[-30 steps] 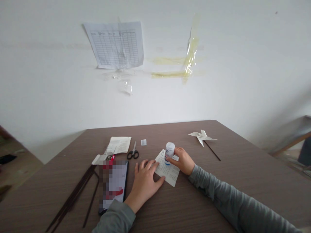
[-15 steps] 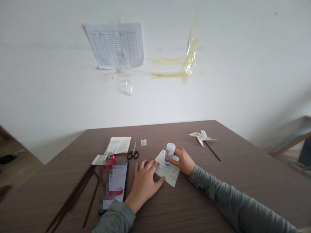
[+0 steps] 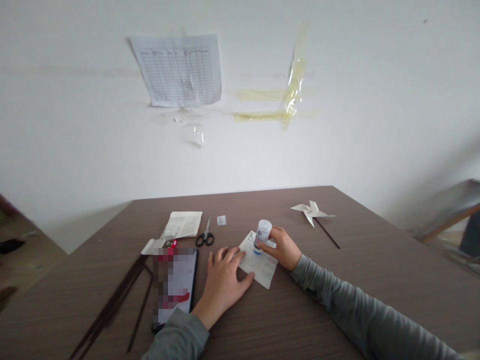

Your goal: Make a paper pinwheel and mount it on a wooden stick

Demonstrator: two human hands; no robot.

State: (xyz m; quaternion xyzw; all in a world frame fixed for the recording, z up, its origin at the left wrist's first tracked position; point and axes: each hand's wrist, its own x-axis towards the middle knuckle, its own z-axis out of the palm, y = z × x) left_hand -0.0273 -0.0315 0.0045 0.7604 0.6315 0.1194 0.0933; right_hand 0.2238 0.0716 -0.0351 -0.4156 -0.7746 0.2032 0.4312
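I have the right hand [image 3: 285, 248] clamped around a white tube [image 3: 263, 231], which leans slightly with its blue-ringed lower end on a small sheet of paper [image 3: 258, 272]. The tube is a smooth, pale-topped cylinder; the paper is thin, off-white, roughly square and turned cornerwise towards me. The left hand [image 3: 225, 280], apart from the right, lies flat with fingers spread, its fingertips on the paper's left side.

From here I make out dark marks on the tube's label and rows of print on the paper, all too small to read. The phone [image 3: 180, 280] left of the left hand has a partly pixelated screen. On the wall, a sheet with a ruled grid [image 3: 180, 70] carries column headings I can't read either.

The table [image 3: 318, 320] is brown with a wood grain, pushed up to a white wall [image 3: 356, 140] with yellowed tape [image 3: 294, 90] peeling from it. A white pinwheel [image 3: 311, 212] lies at the far right, scissors [image 3: 205, 239] at centre-left.
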